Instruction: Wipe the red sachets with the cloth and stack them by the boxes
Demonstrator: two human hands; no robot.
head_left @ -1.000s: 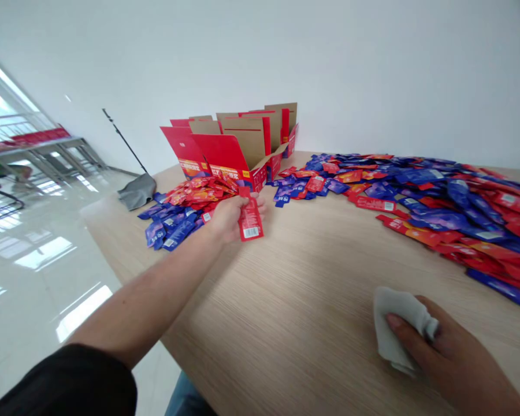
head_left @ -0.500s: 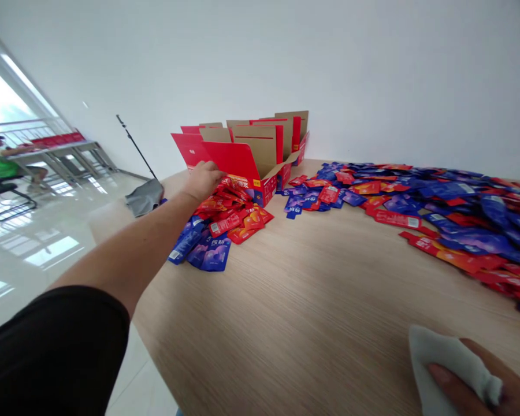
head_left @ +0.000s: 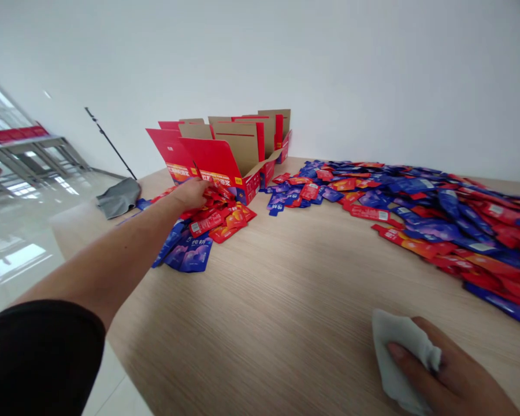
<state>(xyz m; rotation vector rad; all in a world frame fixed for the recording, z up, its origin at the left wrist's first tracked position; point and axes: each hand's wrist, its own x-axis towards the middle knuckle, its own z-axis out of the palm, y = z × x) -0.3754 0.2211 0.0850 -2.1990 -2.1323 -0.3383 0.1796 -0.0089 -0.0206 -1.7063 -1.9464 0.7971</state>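
My left hand [head_left: 193,193] reaches across the table and touches the heap of red pouches [head_left: 208,221] in front of the boxes; its fingertips are lost among them, so their grip does not show. Several blue pouches [head_left: 189,252] lie at the near side of that heap. Close behind the hand stand red cardboard boxes [head_left: 211,157] with their lids up and brown insides showing. My right hand [head_left: 453,370] is closed round a crumpled white cloth [head_left: 398,355], low over the near right of the table.
A wide pile of blue and red pouches [head_left: 437,216] spreads along the wall on the right of the wooden table [head_left: 286,312]. Grey cloth [head_left: 119,197] lies at the table's left edge. A thin black pole [head_left: 108,140] leans beyond it.
My left hand has come down from the box front onto the red pouches. My right hand, with the white cloth, shows further into view. The view has turned slightly right.
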